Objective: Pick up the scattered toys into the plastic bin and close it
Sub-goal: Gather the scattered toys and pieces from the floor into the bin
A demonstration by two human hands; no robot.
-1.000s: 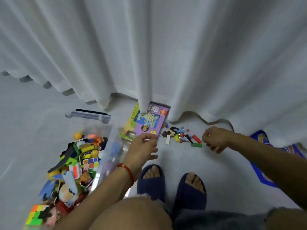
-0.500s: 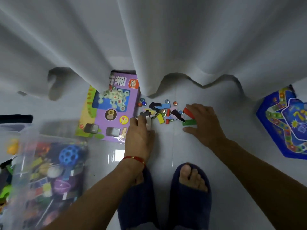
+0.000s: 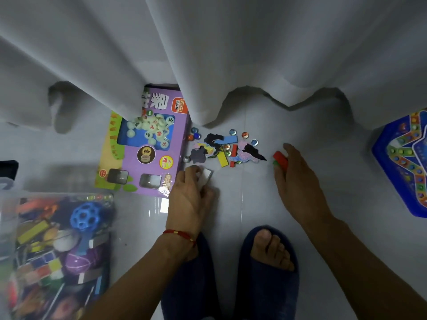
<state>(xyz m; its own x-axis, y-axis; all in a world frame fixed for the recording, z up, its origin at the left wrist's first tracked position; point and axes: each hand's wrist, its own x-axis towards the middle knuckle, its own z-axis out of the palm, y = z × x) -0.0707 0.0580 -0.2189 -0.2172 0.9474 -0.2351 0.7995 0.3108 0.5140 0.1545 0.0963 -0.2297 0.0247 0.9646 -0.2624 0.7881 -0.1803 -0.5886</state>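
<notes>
The left hand (image 3: 191,199), with a red string bracelet (image 3: 179,234) at the wrist, was curled knuckles-up on the tiled floor (image 3: 245,199), its fingers closed around a small white rectangular block (image 3: 206,176) that stuck out past the fingertips. The right hand (image 3: 298,181) lay further right, fingers bent, gripping a red block (image 3: 280,158) with a green block (image 3: 275,163) just under it; both pieces showed at the thumb side of the hand.

Between the two hands and a little beyond them, close to the curtain hem, sat the pile of scattered toys (image 3: 221,147): flat jigsaw-like pieces in black, pink and blue, a yellow block (image 3: 222,158), a thin red stick (image 3: 233,155), a light blue bar (image 3: 231,139), and several glass marbles (image 3: 245,135) dotted around the edges. The pile lay apart from both hands.

Just left of the pile lay a purple boxed chess set (image 3: 147,144), its far edge tucked under the white curtain (image 3: 208,54) and its near right corner touching the left hand. At the right edge of the floor in view was a blue star-patterned game board (image 3: 402,162), partly cut off.

The clear plastic bin (image 3: 13,204) stood at the lower left, open, well apart from the pile and already packed with toys, among them a blue holed ball (image 3: 85,217) and a purple egg-shaped toy (image 3: 77,263). Two feet in dark blue slippers (image 3: 268,285) pointed toward the pile.
</notes>
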